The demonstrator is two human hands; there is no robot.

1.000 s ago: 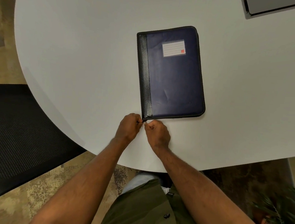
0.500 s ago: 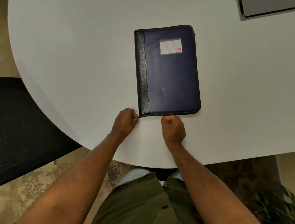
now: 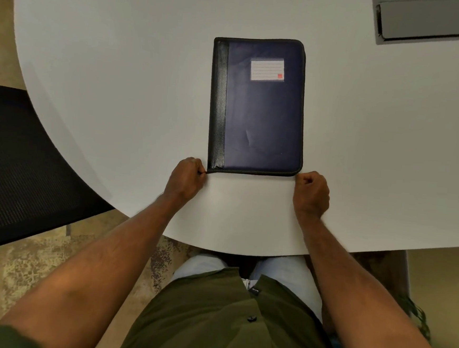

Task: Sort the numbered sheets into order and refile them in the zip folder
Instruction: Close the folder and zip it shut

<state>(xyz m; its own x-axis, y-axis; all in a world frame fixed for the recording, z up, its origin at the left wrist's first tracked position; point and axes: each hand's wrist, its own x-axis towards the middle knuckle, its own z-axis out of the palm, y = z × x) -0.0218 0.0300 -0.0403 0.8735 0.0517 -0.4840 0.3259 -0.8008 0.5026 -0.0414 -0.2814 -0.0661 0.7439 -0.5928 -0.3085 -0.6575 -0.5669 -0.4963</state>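
The folder (image 3: 258, 107) lies flat on the table (image 3: 121, 69), near the rounded front edge, its long axis running away from the person and its black spine strip on the left. It looks closed, with no sheets showing. The left hand (image 3: 185, 177) sits at the folder's near left corner, fingers curled, fingertips pinching what seems to be the end of the zip tape at that corner. The right hand (image 3: 311, 192) is at the near right corner, also curled tight with thumb against forefinger; it probably holds the zip pull, though the pull itself is too small to make out. The relation that matters is at this right corner: the zip track bends here from the short near edge into the long right edge, which runs straight away from the fingers toward the table's far side. So the right hand is the nearer one for the pull, and its likely next travel is forward along that edge, while the left anchors the opposite corner against sliding.
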